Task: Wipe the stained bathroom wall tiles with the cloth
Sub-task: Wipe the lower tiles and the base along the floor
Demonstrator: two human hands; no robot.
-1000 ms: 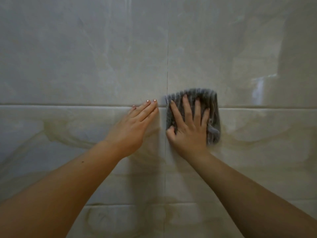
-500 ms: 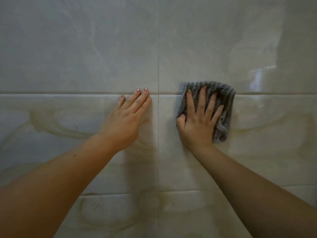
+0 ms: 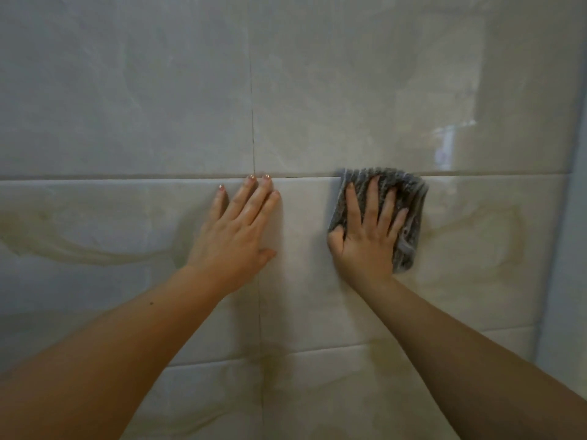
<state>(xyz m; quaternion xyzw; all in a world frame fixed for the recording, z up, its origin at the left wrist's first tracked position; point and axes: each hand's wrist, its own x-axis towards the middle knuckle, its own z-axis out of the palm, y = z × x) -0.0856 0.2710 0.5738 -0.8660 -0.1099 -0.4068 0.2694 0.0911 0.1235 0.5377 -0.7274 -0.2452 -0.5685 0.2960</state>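
- Grey ribbed cloth point(image 3: 409, 198) now lies well to the right of the vertical grout line point(image 3: 253, 122); a second ago it sat just beside that line.
- Its top edge laps over the horizontal grout line point(image 3: 95, 178), much as it did before.
- Right hand point(image 3: 365, 242) lies flat on the cloth with fingers straight and spread, pressing it to the wall tiles point(image 3: 127, 90). The thumb rests at the cloth's lower left edge.
- Cloth shows above the fingertips, along the hand's right side, and down past the heel of the palm on the right.
- Left hand point(image 3: 235, 236), bare and holding nothing, is pressed flat on the tile with straight fingers. It now lies across the vertical grout line, whereas earlier it was wholly left of it.
- Its fingertips reach the horizontal grout line.
- Yellowish stains point(image 3: 79, 252) streak the lower tiles to the left of the left hand and to the right of the cloth.
- A pale bluish strip point(image 3: 571, 249) has come into view at the right edge.
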